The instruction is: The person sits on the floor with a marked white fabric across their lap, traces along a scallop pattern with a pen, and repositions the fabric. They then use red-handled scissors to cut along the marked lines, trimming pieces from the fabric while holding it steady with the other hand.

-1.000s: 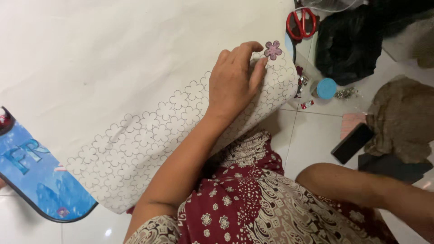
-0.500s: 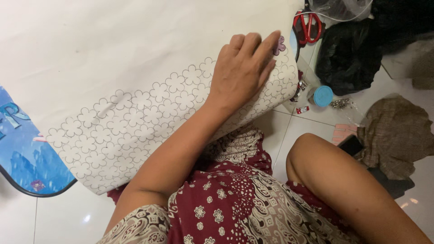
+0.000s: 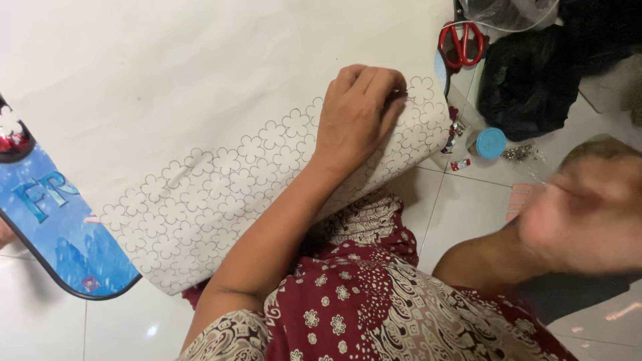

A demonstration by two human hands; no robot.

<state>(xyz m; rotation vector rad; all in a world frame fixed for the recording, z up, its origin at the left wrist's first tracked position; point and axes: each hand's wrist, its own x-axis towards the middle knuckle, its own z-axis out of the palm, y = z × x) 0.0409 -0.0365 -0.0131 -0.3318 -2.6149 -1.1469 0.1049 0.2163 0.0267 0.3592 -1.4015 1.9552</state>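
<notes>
Head view: left hand point(image 3: 358, 113) curled palm-down on the white sheet point(image 3: 200, 87), fingertips pinching something small I can't make out, likely pinning the flower-patterned strip point(image 3: 221, 194) flat. That strip runs from under this hand toward my lap. Right hand point(image 3: 582, 214) blurred; grip unreadable. Red scissors point(image 3: 460, 40) lie beyond.

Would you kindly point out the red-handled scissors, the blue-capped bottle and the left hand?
red-handled scissors point(image 3: 461, 41), head view, on the red handles.
blue-capped bottle point(image 3: 491, 142), head view, on the round cap.
left hand point(image 3: 358, 110), head view, on its back.
</notes>
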